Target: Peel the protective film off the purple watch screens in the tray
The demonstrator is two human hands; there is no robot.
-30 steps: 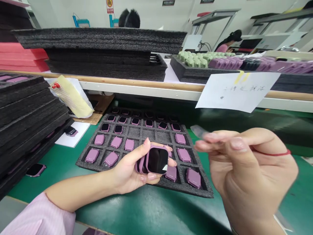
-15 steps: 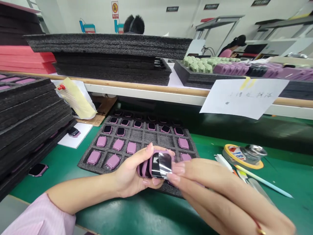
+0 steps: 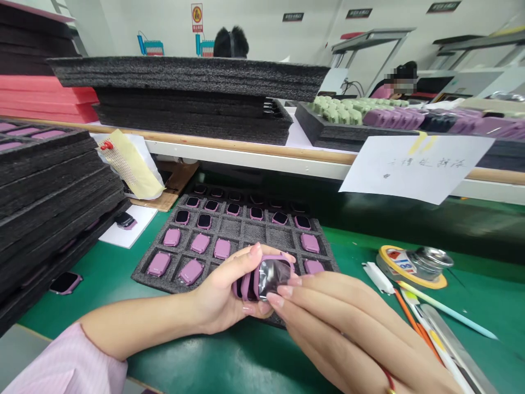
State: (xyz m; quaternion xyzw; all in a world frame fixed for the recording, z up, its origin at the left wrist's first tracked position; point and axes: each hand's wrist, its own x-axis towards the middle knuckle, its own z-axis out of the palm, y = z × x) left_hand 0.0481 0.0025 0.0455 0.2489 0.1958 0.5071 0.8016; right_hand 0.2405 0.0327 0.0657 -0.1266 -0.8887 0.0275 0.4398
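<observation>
My left hand (image 3: 223, 287) is closed around a small stack of purple smartwatch bodies. The front smartwatch body (image 3: 257, 282) has its black screen turned to the right and toward me. Over that screen lies a clear, shiny film (image 3: 274, 272). My right hand (image 3: 344, 328) pinches the film's lower right edge, its fingertips close against the screen. Under and behind both hands is a black foam tray (image 3: 279, 236) with more purple watch bodies in its compartments, some screen up and some back up. The right thumb is hidden.
Stacked foam trays (image 3: 53, 186) stand at left, with a loose watch (image 3: 65, 283) beside them. On the right lie a tape roll (image 3: 404, 268), a light-blue pen (image 3: 455, 309) and tweezers-like tools. A shelf edge (image 3: 246, 158) with a hanging paper (image 3: 414, 169) crosses above; people sit beyond.
My right fingers have moved left and slightly down across the screen. The film now lies flatter on it, with less bright glare. The left hand keeps its hold; the view has shifted slightly.
</observation>
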